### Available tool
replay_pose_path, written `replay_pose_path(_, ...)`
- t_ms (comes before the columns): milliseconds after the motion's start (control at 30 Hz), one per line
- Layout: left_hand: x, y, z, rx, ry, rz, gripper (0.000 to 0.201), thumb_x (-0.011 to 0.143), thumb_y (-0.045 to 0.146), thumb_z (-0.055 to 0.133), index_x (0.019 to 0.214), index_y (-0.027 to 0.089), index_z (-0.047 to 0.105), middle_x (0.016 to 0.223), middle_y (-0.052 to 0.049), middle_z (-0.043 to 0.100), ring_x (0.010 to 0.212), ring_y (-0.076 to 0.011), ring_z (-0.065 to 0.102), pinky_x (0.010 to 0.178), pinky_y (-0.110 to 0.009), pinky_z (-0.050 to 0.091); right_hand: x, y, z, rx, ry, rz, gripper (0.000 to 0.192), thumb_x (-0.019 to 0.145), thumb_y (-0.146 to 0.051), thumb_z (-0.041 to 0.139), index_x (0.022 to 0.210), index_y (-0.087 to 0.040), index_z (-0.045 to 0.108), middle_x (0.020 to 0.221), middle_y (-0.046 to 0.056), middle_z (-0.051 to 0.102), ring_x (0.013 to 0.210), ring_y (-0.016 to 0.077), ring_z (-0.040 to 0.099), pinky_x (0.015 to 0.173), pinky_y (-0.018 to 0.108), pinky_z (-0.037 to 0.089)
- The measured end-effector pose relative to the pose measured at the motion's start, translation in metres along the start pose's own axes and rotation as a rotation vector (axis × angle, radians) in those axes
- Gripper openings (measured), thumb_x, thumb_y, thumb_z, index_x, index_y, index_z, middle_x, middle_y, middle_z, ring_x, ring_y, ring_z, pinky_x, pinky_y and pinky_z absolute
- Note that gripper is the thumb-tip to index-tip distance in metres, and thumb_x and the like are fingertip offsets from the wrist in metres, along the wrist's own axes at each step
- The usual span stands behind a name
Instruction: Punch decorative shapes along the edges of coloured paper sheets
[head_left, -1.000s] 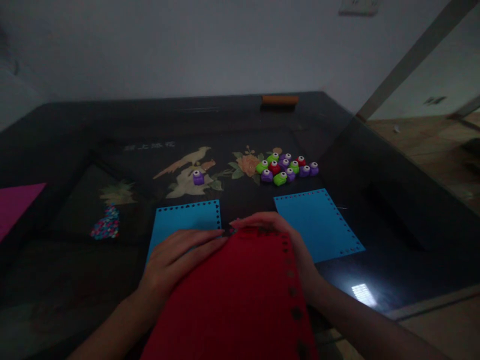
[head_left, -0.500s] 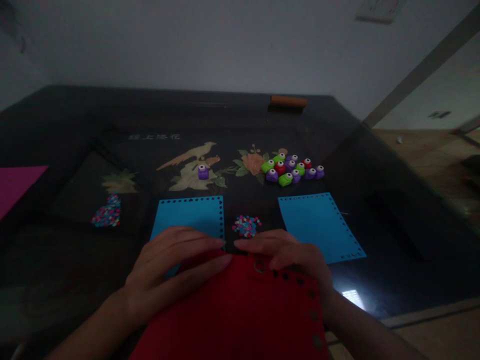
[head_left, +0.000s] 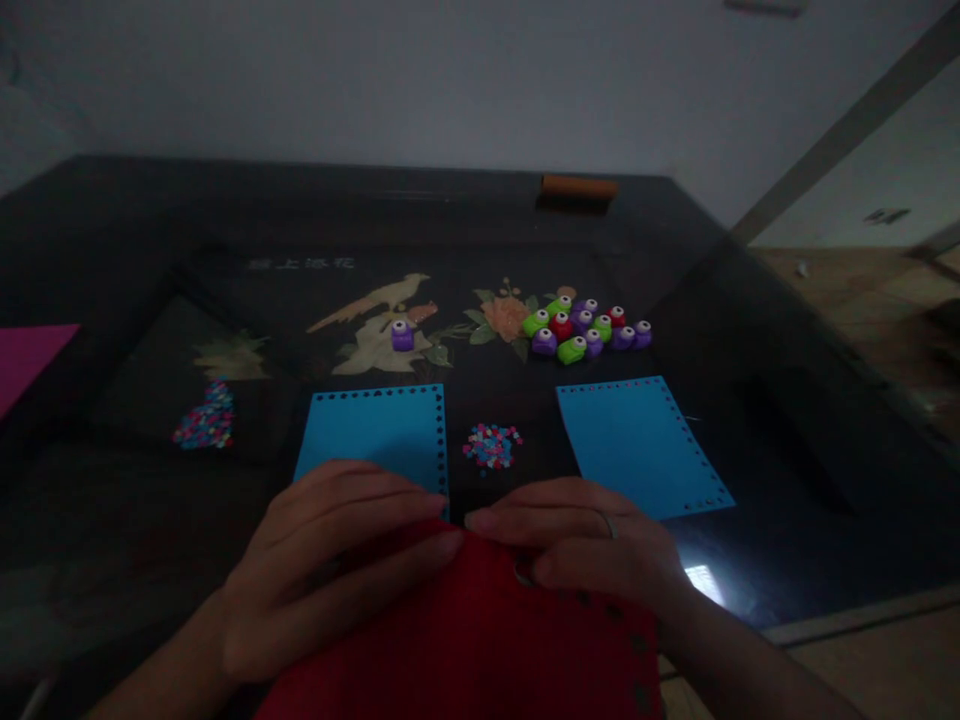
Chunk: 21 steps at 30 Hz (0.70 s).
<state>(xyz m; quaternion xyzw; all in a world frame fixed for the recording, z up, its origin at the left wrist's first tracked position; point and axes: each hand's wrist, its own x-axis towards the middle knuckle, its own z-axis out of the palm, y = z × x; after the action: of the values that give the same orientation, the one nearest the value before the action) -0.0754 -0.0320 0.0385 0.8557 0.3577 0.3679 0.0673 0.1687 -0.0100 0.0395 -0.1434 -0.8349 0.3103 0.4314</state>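
Both my hands are at the top edge of a sheet of red paper [head_left: 450,640] with holes punched along its right side and part of its top. My left hand [head_left: 337,560] pinches the paper's upper left edge between thumb and fingers. My right hand [head_left: 592,540] is closed at the upper right edge. Under its thumb shows a small round rim, seemingly the underside of a red craft punch [head_left: 523,573], mostly hidden by the fingers. Beyond the hands lie two blue sheets, one left [head_left: 375,430] and one right [head_left: 645,450], with punched borders.
Small confetti [head_left: 492,446] lies between the blue sheets, and another confetti pile [head_left: 206,417] is further left. Several coloured craft punches [head_left: 574,330] cluster behind, with one purple punch [head_left: 403,336] apart. A brown roll [head_left: 577,188] is at the back; pink paper [head_left: 30,355] at left.
My right hand has shifted slightly lower and closed further over the round rim, covering more of the paper's holes. The red paper has tilted a little. The view has shifted slightly.
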Motion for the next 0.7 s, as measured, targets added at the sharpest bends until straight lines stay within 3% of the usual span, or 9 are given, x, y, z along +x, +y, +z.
replay_pose_path(267, -0.0041, 0.0018, -0.001, 0.005, -0.027, 0.004, 0.028, 0.093, 0.024, 0.049, 0.116, 0.033, 0.061, 0.096, 0.0, 0.072, 0.088, -0.0171, 0.068, 0.079, -0.031, 0.058, -0.003, -0.0048, -0.0015, -0.074, -0.03, 0.003, 0.011, 0.094, -0.016, 0.046, 0.104, -0.015, 0.052, 0.118, 0.014, 0.066, 0.114, 0.0135, 0.059, 0.092, 0.026, 0.053)
replay_pose_path(533, -0.0022, -0.0035, -0.004, -0.095, -0.093, -0.035, 0.029, 0.096, 0.032, 0.04, 0.114, 0.032, 0.063, 0.09, -0.001, 0.072, 0.082, -0.0184, 0.068, 0.075, -0.032, 0.059, -0.0001, -0.0055, -0.0041, -0.101, -0.042, 0.015, 0.011, 0.094, -0.018, 0.047, 0.101, -0.022, 0.054, 0.117, 0.007, 0.068, 0.109, 0.0129, 0.062, 0.087, 0.023, 0.055)
replay_pose_path(700, -0.0011, -0.0036, -0.0044, -0.088, -0.095, -0.064, 0.028, 0.095, 0.031, 0.042, 0.114, 0.031, 0.063, 0.087, -0.001, 0.073, 0.082, -0.019, 0.068, 0.075, -0.033, 0.059, -0.0009, -0.0036, -0.0026, -0.1, -0.016, -0.022, 0.011, 0.094, -0.018, 0.046, 0.101, -0.02, 0.054, 0.118, 0.01, 0.067, 0.11, 0.0122, 0.061, 0.088, 0.022, 0.054)
